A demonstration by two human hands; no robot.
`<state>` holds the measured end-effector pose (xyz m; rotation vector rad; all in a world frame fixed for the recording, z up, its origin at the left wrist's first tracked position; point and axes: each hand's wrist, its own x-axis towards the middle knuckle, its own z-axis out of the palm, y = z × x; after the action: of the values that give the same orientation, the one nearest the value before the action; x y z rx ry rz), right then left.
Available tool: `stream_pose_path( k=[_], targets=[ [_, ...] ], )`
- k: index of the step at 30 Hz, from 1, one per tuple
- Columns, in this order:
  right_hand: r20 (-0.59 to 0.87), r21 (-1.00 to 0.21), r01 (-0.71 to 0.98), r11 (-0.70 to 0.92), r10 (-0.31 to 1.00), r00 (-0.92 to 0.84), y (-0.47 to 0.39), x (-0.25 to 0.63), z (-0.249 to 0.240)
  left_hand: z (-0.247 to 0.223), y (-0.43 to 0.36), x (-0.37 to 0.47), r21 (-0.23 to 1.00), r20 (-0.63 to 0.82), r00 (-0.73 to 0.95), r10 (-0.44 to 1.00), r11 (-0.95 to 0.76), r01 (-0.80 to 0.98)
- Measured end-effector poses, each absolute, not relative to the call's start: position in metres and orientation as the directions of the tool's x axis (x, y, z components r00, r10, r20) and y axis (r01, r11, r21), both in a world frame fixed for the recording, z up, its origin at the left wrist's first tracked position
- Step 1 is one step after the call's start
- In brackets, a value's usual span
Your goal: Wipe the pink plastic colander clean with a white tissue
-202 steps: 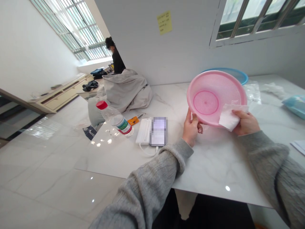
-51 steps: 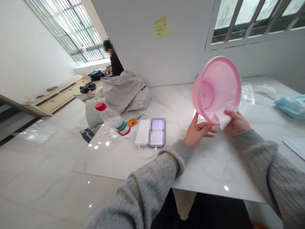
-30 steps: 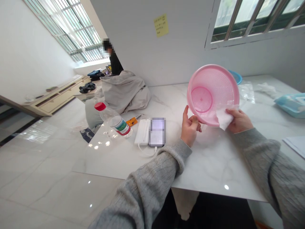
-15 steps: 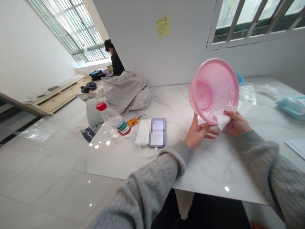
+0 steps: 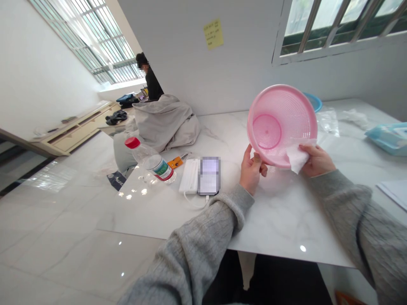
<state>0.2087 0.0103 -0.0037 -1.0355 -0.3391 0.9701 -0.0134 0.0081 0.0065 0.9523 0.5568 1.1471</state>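
Observation:
A pink plastic mesh basket (image 5: 295,114) is held tilted above the white table, its opening facing me. My left hand (image 5: 252,170) is closed on the lower left of its rim, thumb on the near side and fingers partly behind. At the lower right rim, my right hand (image 5: 316,161) pinches a white wipe (image 5: 297,154) that is folded over the rim, so that hand grips wipe and rim together. The fingers behind the basket are hidden.
On the marbled table (image 5: 273,220) lie a phone (image 5: 209,176), a white power bank (image 5: 189,176) and a tilted-looking water bottle (image 5: 155,165). Grey cloth (image 5: 168,120) is heaped behind them. A blue wipes pack (image 5: 389,137) and a blue basin (image 5: 313,101) are at right. A person (image 5: 152,82) is far left.
My left hand has shifted left along the rim and its fingers have closed on it. The basket has turned and tipped slightly; the right hand still pinches the wipe at the rim.

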Motion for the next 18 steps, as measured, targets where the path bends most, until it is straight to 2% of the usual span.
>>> stream_pose_path(
  k=[4,10,13,18],
  targets=[
    [-0.209,-0.851,-0.497,0.169,0.759,0.617,0.011,0.21,0.0,0.007,0.009,-0.016,0.852,0.069,0.292,0.954,0.096,-0.514],
    [-0.176,-0.843,-0.482,0.241,0.723,0.668,0.013,0.211,-0.004,0.004,0.0,-0.015,0.836,0.031,0.393,0.919,0.191,-0.514],
    [-0.147,-0.829,-0.503,0.245,0.771,0.619,0.013,0.213,-0.006,0.005,-0.005,-0.012,0.85,0.013,0.46,0.888,0.233,-0.473],
    [-0.113,-0.846,-0.51,0.153,0.884,0.453,0.008,0.21,-0.009,0.0,-0.007,-0.006,0.889,0.056,0.59,0.806,0.229,-0.397]
  ],
)
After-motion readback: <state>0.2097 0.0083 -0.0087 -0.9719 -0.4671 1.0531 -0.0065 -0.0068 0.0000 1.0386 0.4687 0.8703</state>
